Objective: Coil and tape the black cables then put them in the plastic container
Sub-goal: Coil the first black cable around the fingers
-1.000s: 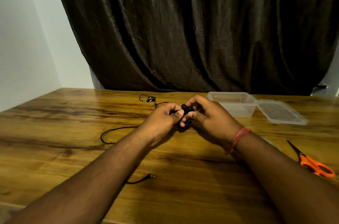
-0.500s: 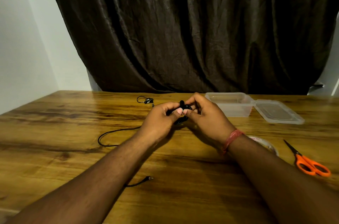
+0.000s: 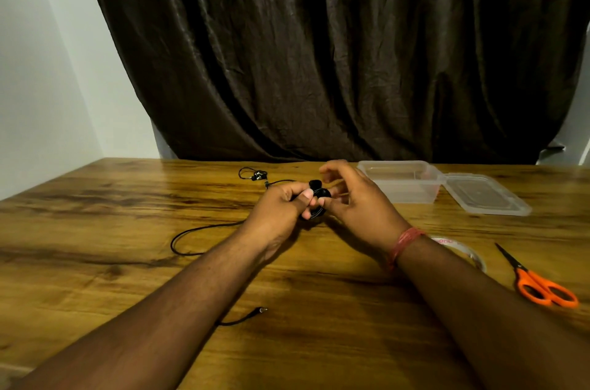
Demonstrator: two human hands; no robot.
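My left hand [image 3: 284, 207] grips a small coil of black cable [image 3: 319, 195] just above the middle of the wooden table. My right hand [image 3: 357, 201] is beside the coil on its right. Its fingers are lifted and spread, and only the thumb is close to the coil. The rest of the cable trails left in a loop [image 3: 178, 243] and passes under my left forearm to a jack plug [image 3: 262, 310]. A black earbud end [image 3: 255, 175] lies farther back. The clear plastic container [image 3: 399, 179] stands open behind my right hand.
The container's clear lid [image 3: 485, 195] lies to its right. A roll of clear tape [image 3: 472, 257] sits partly hidden behind my right forearm. Orange-handled scissors [image 3: 542, 287] lie at the right. A dark curtain hangs behind the table's far edge.
My right hand's fingers have lifted off the coil and spread, where before they pinched it together with the left hand. The left hand keeps its hold.
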